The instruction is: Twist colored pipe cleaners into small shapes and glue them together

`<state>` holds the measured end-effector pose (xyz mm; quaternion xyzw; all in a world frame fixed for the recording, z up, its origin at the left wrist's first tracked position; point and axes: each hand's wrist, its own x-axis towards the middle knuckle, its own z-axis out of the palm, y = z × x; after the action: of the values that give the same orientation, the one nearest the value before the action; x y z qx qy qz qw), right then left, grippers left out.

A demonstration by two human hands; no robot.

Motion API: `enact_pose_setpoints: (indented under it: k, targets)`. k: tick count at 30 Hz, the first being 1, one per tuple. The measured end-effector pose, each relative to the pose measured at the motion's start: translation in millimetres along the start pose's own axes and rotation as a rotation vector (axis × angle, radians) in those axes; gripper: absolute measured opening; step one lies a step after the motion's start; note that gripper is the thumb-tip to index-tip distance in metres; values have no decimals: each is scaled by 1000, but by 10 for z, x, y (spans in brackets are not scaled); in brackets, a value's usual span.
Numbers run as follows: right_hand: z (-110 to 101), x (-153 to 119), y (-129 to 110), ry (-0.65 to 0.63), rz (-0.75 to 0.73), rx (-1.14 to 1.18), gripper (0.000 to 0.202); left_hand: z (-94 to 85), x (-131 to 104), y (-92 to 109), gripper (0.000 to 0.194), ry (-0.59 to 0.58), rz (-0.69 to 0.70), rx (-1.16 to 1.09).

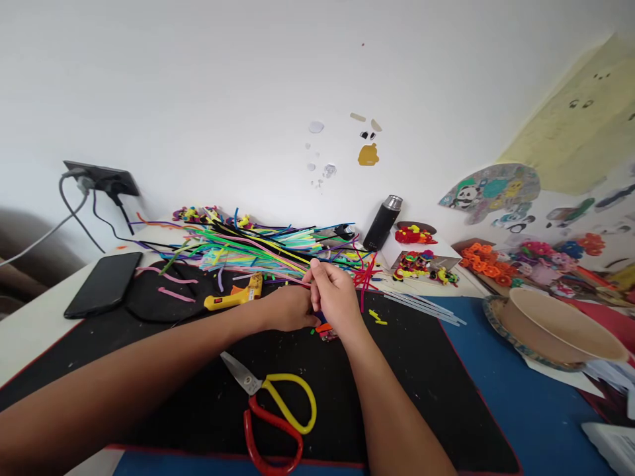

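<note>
While the left hand [294,308] and the right hand [337,292] are held close together at the centre of the frame, the fingers of both are curled inward; whether anything is gripped between them cannot be told. Just below them, small orange and blue pieces [325,328] are partly hidden by the hands on the black mat [411,377]. Across the middle of the frame, beyond the hands, a heap of multicoloured pipe cleaners [262,243] is spread. Left of centre a yellow glue gun [233,297] is laid, and at lower centre red-and-yellow-handled scissors [252,385] are placed.
</note>
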<state>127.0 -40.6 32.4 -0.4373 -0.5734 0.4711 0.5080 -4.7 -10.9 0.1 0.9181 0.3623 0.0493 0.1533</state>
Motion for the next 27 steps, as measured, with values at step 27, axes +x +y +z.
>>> enact_pose_setpoints:
  k: [27]
  targets:
    - [-17, 10, 12, 71, -36, 3, 49, -693, 35, -828, 29, 98, -449, 322]
